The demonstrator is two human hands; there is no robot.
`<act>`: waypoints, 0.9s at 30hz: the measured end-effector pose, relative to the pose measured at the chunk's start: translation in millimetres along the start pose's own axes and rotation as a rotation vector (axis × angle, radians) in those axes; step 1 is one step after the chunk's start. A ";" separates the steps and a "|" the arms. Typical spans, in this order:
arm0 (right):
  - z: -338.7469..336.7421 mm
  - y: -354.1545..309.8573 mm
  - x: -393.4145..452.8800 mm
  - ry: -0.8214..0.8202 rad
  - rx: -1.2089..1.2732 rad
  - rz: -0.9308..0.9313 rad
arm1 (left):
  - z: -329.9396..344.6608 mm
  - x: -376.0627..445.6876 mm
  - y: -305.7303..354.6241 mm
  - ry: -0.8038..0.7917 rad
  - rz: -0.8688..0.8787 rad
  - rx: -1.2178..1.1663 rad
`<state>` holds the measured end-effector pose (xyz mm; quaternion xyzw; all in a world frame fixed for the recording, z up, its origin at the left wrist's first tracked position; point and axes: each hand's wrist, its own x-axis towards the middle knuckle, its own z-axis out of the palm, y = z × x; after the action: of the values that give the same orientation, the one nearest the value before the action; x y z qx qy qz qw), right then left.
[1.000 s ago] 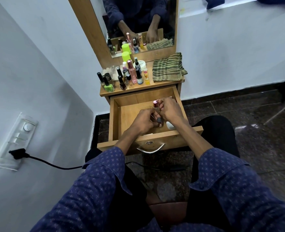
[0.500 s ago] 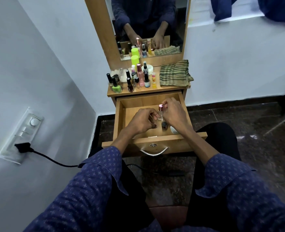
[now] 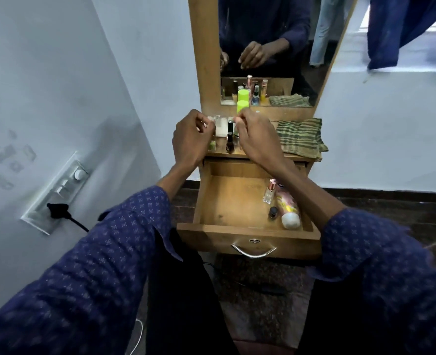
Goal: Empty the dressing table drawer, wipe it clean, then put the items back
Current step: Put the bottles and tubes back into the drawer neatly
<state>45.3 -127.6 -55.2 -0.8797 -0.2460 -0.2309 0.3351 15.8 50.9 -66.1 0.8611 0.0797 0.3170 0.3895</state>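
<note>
While the open wooden drawer [image 3: 247,201] juts toward the viewer, both hands are raised above it, over the bottles crowded on the wooden tabletop [image 3: 260,157] of the dressing table. The left hand [image 3: 190,140] has its fingers [image 3: 206,124] curled inward beside a small green bottle [image 3: 212,145] and a dark nail-polish bottle [image 3: 229,142]; whether they pinch anything cannot be told. The right hand [image 3: 256,139] also has its fingers [image 3: 240,119] bent, their tips near the bright green cylindrical cap [image 3: 243,106], and what they hold, if anything, is hidden. In the drawer, well below the fingers and apart from them, three things lie along its right wall: a small clear glass perfume bottle with a rose-gold cap [image 3: 269,192], a pale pink tube with a white cap [image 3: 288,208] lying on its side, and a little dark round-capped bottle [image 3: 272,212] just beside the tube. A folded green striped cloth [image 3: 300,138] rests on the right end of the tabletop, just beside the right hand. A tall mirror [image 3: 275,47] behind reflects both hands.
</note>
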 end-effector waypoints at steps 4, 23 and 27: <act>7.1 -22.6 60.8 -0.101 -0.118 -0.039 | 0.4 44.5 -23.3 0.059 -0.171 0.098; 91.1 -16.6 154.2 -0.891 -0.310 0.220 | 54.7 105.9 -118.9 -0.429 -0.642 -0.203; 102.4 -7.4 157.7 -0.863 -0.279 0.210 | 56.9 103.9 -123.0 -0.377 -0.678 -0.292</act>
<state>187.4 -6.9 -30.1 -0.9522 -0.2391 0.1606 0.1022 145.7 139.7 -132.8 0.7647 0.2405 0.0155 0.5976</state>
